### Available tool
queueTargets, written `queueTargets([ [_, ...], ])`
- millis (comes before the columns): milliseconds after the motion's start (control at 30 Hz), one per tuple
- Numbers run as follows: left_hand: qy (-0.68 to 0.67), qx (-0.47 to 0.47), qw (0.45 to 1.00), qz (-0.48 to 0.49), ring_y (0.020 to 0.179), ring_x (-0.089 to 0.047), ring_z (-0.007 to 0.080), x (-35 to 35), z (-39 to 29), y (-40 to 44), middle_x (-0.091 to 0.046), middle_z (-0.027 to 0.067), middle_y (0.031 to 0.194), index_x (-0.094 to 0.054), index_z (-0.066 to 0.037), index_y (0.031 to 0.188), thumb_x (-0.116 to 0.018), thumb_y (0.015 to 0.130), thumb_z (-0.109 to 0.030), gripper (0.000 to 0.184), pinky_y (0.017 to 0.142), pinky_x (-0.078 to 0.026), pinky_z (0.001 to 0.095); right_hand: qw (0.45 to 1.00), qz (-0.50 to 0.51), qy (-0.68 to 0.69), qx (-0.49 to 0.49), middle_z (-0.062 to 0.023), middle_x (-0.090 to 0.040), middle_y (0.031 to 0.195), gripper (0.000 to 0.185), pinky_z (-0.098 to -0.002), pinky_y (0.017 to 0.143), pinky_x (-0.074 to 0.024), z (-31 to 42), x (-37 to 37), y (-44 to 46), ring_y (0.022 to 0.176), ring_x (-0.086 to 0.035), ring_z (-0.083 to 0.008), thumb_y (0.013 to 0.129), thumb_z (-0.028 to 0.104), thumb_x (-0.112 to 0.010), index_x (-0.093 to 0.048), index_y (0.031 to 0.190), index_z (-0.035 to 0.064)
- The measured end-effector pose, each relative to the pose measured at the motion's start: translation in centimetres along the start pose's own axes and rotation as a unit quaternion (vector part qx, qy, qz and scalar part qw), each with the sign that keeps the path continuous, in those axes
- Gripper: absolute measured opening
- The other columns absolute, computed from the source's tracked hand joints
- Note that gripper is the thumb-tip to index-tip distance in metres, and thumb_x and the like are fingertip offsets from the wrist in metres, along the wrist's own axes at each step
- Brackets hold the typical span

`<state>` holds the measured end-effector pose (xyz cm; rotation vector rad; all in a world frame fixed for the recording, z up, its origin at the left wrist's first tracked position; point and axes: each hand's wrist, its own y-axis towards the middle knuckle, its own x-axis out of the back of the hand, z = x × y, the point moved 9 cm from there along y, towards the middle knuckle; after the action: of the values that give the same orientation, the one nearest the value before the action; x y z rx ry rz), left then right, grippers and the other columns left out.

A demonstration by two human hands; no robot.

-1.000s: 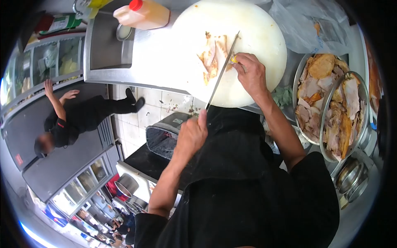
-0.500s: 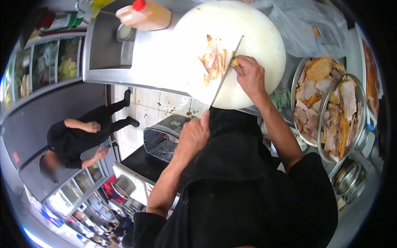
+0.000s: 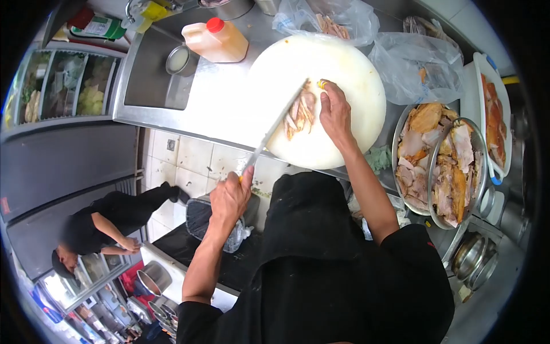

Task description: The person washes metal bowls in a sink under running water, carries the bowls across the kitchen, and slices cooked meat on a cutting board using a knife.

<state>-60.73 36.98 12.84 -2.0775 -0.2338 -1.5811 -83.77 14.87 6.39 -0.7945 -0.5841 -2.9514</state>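
Note:
A long knife is gripped by its handle in my left hand, near the counter's front edge. Its blade slants up over the round white chopping board and runs along the left side of a small group of sliced meat. Just right of the slices, my right hand hovers over the board, apart from the meat, its thumb separated from the index finger. Something yellow covers or sits at the index fingertip; its kind is unclear.
Right of the board stand two metal trays of cut meat and a white tray with roasted meat. Plastic bags lie behind. A red-capped jug stands beside the sink. Another person is at left.
The knife has moved left of the meat slices, and my left hand has shifted left and lower. My right hand has drawn away from the blade. The view has shifted, and the other person bends lower.

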Motion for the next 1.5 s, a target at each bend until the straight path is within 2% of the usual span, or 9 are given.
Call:
queueTargets([
  [67, -0.07, -0.02, 0.997, 0.005, 0.058, -0.065, 0.0442, -0.8, 1.3, -0.3, -0.062, 0.0288, 0.062, -0.057, 0.001, 0.07, -0.045, 0.098, -0.058, 0.067, 0.054, -0.052, 0.0505, 1.0, 0.012, -0.011, 0.007, -0.0237, -0.056, 0.132, 0.035, -0.0434, 0.107, -0.0402, 0.2, 0.1, -0.5, 0.126, -0.05, -0.0388, 0.096, 0.012, -0.056, -0.054, 0.126, -0.0058],
  [167, -0.402, 0.218, 0.847, 0.272, 0.036, -0.042, 0.0134, -4.8, 4.5, -2.9, -0.043, 0.0024, 0.049, -0.048, -0.005, 0.063, -0.037, 0.095, -0.071, 0.074, 0.036, -0.036, 0.029, 0.999, 0.032, -0.032, 0.006, -0.0299, -0.048, 0.134, 0.052, -0.0498, 0.111, -0.034, 1.8, -0.6, -1.1, 0.129, -0.042, -0.0458, 0.092, 0.028, -0.064, -0.05, 0.126, -0.0074],
  [333, -0.485, 0.267, 0.727, 0.406, 0.033, -0.037, 0.012, -8.5, 6.6, -6.3, -0.037, -0.0006, 0.047, -0.046, -0.007, 0.066, -0.036, 0.092, -0.077, 0.075, 0.032, -0.033, 0.0282, 0.992, 0.071, -0.096, 0.051, -0.03, -0.047, 0.134, 0.083, -0.0525, 0.112, -0.0321, 5.1, -4.4, -2.7, 0.129, -0.04, -0.0484, 0.074, 0.047, -0.08, -0.049, 0.128, -0.0081],
  [533, -0.517, 0.265, 0.661, 0.475, 0.032, -0.033, 0.0094, -12.0, 1.8, -7.1, -0.036, -0.0022, 0.047, -0.044, -0.01, 0.068, -0.037, 0.09, -0.079, 0.073, 0.032, -0.03, 0.025, 0.997, -0.011, -0.071, 0.002, -0.0203, -0.059, 0.126, 0.045, -0.0412, 0.1, -0.0469, 5.0, -5.1, -3.6, 0.117, -0.057, -0.0362, 0.078, 0.012, -0.075, -0.062, 0.117, -0.0033],
  [1000, -0.583, 0.111, 0.685, 0.423, 0.03, -0.033, 0.0099, -2.4, -13.0, 7.3, -0.035, -0.0027, 0.047, -0.046, -0.009, 0.072, -0.037, 0.096, -0.069, 0.065, 0.029, -0.033, 0.0253, 0.983, -0.177, 0.016, 0.052, -0.0204, -0.068, 0.114, 0.034, -0.0376, 0.094, -0.0515, 3.6, 2.9, 17.9, 0.104, -0.066, -0.0368, 0.076, 0.011, -0.071, -0.069, 0.108, -0.002],
  [1200, -0.594, 0.154, 0.683, 0.395, 0.03, -0.032, 0.0102, -3.1, -14.0, 11.9, -0.036, -0.0043, 0.047, -0.048, -0.012, 0.073, -0.039, 0.096, -0.068, 0.061, 0.029, -0.032, 0.0266, 0.958, 0.019, -0.127, -0.256, -0.0179, -0.068, 0.116, 0.032, -0.0422, 0.092, -0.0524, -9.8, -3.7, 24.3, 0.107, -0.066, -0.034, 0.08, 0.014, -0.065, -0.07, 0.11, 0.0046],
  [1267, -0.589, 0.194, 0.688, 0.377, 0.03, -0.032, 0.0104, -3.5, -12.5, 11.6, -0.036, -0.0041, 0.046, -0.048, -0.012, 0.072, -0.039, 0.096, -0.068, 0.061, 0.028, -0.031, 0.0268, 0.934, 0.112, -0.225, -0.255, -0.017, -0.069, 0.112, 0.033, -0.0457, 0.093, -0.0517, -11.9, -5.8, 23.8, 0.108, -0.065, -0.0343, 0.076, 0.008, -0.062, -0.072, 0.108, 0.0077],
  [1333, -0.569, 0.216, 0.712, 0.35, 0.029, -0.032, 0.0104, -3.4, -11.1, 11.0, -0.036, -0.0035, 0.046, -0.049, -0.013, 0.071, -0.04, 0.095, -0.07, 0.062, 0.028, -0.032, 0.0261, 0.965, -0.055, -0.219, -0.135, -0.0159, -0.071, 0.104, 0.032, -0.0478, 0.091, -0.0519, -10.5, -5.2, 24.3, 0.103, -0.064, -0.0355, 0.076, 0.006, -0.06, -0.072, 0.106, 0.0087],
  [1500, -0.587, 0.178, 0.694, 0.376, 0.03, -0.034, 0.0118, -4.1, -8.7, 9.1, -0.037, -0.0018, 0.046, -0.048, -0.012, 0.071, -0.039, 0.094, -0.072, 0.065, 0.03, -0.031, 0.0261, 0.988, -0.141, -0.015, -0.058, -0.0166, -0.069, 0.093, 0.019, -0.0466, 0.084, -0.0515, -1.2, 2.6, 21.7, 0.096, -0.064, -0.0367, 0.08, 0.011, -0.067, -0.07, 0.098, 0.0048],
])
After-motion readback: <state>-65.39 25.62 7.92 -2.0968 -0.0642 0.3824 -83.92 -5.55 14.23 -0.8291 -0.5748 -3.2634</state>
